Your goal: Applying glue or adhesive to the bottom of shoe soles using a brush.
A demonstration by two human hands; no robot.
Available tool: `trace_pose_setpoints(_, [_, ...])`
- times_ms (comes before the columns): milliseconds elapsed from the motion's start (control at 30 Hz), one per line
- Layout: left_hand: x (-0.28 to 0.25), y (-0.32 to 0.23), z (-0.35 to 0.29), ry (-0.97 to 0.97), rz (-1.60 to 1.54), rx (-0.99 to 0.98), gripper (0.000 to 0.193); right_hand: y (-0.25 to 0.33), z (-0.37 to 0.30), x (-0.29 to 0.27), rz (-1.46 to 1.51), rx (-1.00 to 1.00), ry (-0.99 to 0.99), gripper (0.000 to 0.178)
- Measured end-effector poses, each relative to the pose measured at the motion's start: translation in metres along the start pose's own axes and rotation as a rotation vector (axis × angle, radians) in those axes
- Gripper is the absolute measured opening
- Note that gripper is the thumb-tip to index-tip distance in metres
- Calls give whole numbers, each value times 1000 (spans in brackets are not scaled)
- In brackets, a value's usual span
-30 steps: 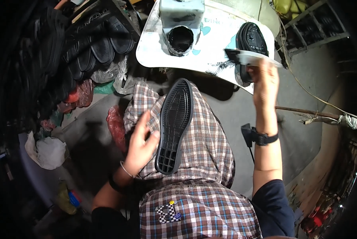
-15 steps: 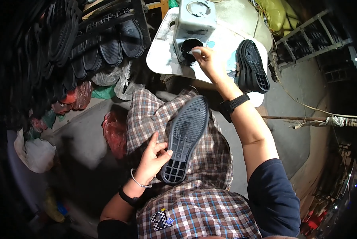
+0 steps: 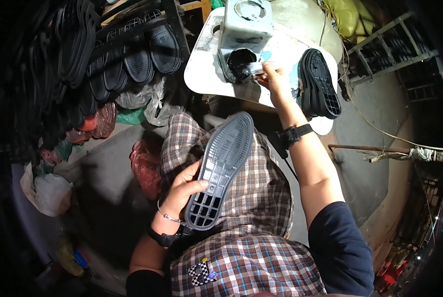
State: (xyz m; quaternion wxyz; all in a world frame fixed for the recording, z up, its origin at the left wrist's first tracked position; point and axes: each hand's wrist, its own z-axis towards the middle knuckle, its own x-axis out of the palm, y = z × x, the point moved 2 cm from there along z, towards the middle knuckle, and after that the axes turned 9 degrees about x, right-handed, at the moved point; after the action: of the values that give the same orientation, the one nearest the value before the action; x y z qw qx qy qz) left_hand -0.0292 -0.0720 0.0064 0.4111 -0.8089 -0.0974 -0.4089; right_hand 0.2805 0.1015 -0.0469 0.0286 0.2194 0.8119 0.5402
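My left hand is closed round the edge of a black shoe sole, thumb on its upper face. Above my lap the sole is tilted, its ribbed end away from me and its open grid end near me. In my right hand is a pale, flat small brush, pinched between the fingers. Its tip reaches over the rim of a round cup with a black-coated inside. Behind the cup stands a smeared grey-white plastic container.
A white table carries the containers and a stack of black soles at the right. Rows of soles hang on a dark rack at the left. Plastic bags lie below. A metal ladder and a stick are at the right.
My left hand has gripped the sole and raised it, tilting it toward the left. My right hand has drawn the brush slightly rightward, from inside the cup to its rim.
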Motion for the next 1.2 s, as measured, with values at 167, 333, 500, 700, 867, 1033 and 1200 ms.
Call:
trace_pose_setpoints(167, [7, 7, 21, -106, -181, 13, 68, 10, -28, 6, 149, 119, 171, 16])
trace_pose_setpoints(333, [6, 29, 23, -88, -266, -27, 70, 31, -106, -13, 139, -51, 192, 23])
trace_pose_setpoints(500, [8, 37, 14, -20, -159, -33, 83, -10, -169, -8, -68, -10, 134, 25])
trace_pose_setpoints(700, [9, 39, -3, -4, -21, -31, 97, -39, -166, -6, -3, -56, 61, 23])
trace_pose_setpoints(867, [0, 44, -10, 37, 105, -24, 99, -44, -160, -13, 23, -61, -27, 23])
trace_pose_setpoints(1033, [-1, 45, -9, 42, 100, -35, 99, -41, -194, 4, -85, -17, 127, 21])
trace_pose_setpoints(1200, [1, 42, -9, 10, 57, -44, 97, -32, -192, 1, -78, 37, 199, 20])
